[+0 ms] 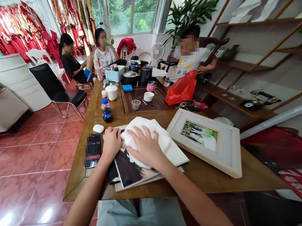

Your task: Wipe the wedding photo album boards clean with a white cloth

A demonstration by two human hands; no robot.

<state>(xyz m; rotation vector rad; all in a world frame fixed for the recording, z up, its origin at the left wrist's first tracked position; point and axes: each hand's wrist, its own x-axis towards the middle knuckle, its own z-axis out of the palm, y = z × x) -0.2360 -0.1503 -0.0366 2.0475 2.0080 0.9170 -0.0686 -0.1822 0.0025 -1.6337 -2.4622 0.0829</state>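
Note:
A bunched white cloth (157, 131) lies over a large photo print (130, 170) on the wooden table. My right hand (146, 145) rests on the cloth and grips it from above, its fingers spread and slightly bent. Along the left edge of the print, my left hand (112, 142) is closed with curled fingers; its fingertips are partly hidden beside the cloth. Other flat panels lie stacked beneath the print. Right of the stack is a pale picture frame (231, 152) around a small outdoor photo.
A phone (92, 150), a white earbud case (98, 128) and a dark-drink bottle (107, 110) stand left of the stack. Behind are a white lidded pot (111, 92), a small white bowl (148, 96) and a red plastic bag (182, 89). Several people sit beyond.

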